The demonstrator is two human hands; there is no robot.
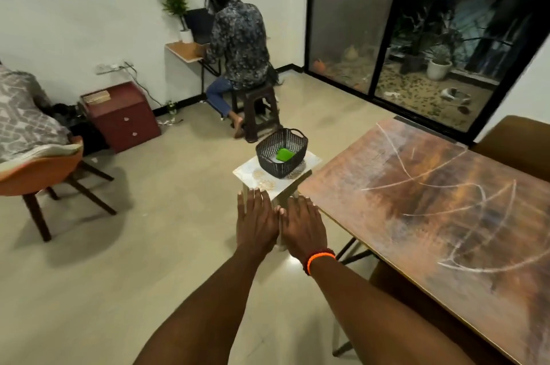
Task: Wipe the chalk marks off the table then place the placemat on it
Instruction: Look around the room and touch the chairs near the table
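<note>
A brown wooden table (446,245) fills the right side, crossed by white chalk marks (422,180). Left of it stands a small white side table (253,171) carrying a black woven basket (281,151). Inside the basket lies a green cloth (285,154) on something white. A patterned mat edge (299,171) shows under the basket. My left hand (257,220) and my right hand (302,223) are stretched forward side by side, palms down, fingers straight, holding nothing, over the near edge of the side table.
A person sits on a dark stool (256,110) at a wall desk, back turned. An orange chair (44,177) and a red drawer cabinet (122,116) stand at the left. A brown chair (518,144) is behind the table. Glass sliding doors (416,37) at the back right.
</note>
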